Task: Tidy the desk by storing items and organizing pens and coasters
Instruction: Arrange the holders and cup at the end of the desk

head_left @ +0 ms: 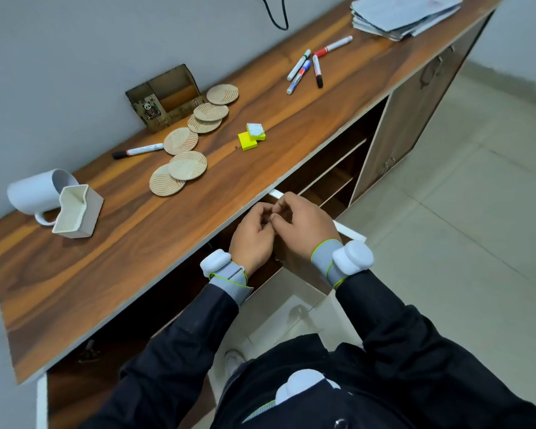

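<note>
Left hand and right hand together off the bench front edge, well short of the wooden holder. Fingers curled, tips meeting; grasping anything or not, cannot tell. Coasters strung from the holder's front toward the hands, left hand likely nearer. Lone marker front-left of the holder, long axis along the bench. Four markers well right of the holder, right hand's side.
</note>
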Motion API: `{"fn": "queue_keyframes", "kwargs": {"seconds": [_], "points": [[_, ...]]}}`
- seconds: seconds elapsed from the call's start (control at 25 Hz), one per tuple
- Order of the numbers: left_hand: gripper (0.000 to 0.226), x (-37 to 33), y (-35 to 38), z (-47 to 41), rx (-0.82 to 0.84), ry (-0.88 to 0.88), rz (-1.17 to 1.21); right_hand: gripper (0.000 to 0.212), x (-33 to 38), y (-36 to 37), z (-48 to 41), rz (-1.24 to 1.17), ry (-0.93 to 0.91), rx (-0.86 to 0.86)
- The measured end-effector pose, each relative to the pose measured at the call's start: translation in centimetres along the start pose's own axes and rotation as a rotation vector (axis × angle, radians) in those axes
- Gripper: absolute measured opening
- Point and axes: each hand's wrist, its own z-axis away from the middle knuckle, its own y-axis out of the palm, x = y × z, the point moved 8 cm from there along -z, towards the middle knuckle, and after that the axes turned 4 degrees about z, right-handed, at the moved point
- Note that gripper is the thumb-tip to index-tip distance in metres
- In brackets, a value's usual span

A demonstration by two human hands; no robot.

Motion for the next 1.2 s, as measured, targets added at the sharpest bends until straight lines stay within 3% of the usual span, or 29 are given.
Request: {"fn": "queue_keyframes", "kwargs": {"seconds": [0.32, 0.52, 0.84, 0.96, 1.2], "points": [[0.029, -5.7, 2.0, -0.6, -0.117, 0.011, 0.111, 0.009, -1.8, -6.2, -3.3, 0.016, -0.175, 0.06], [0.019, -5.0, 1.8, -3.3, -0.144, -0.035, 0.054, 0.012, -0.7, -6.7, -5.8, 0.022, -0.234, 0.073], [0.029, -4.6, 0.5, -10.9, -0.082, 0.045, 0.043, 0.011, -0.2, -5.8, -12.3, 0.068, -0.151, 0.049], [0.032, -4.8, 0.8, -15.0, -0.014, 0.054, 0.098, 0.011, -0.5, -6.6, -15.5, 0.099, -0.072, -0.013], [0.032, -6.2, 2.5, -17.4, 0.004, 0.064, 0.217, 0.01, -2.0, -8.1, -18.2, 0.107, -0.087, -0.024]]}}
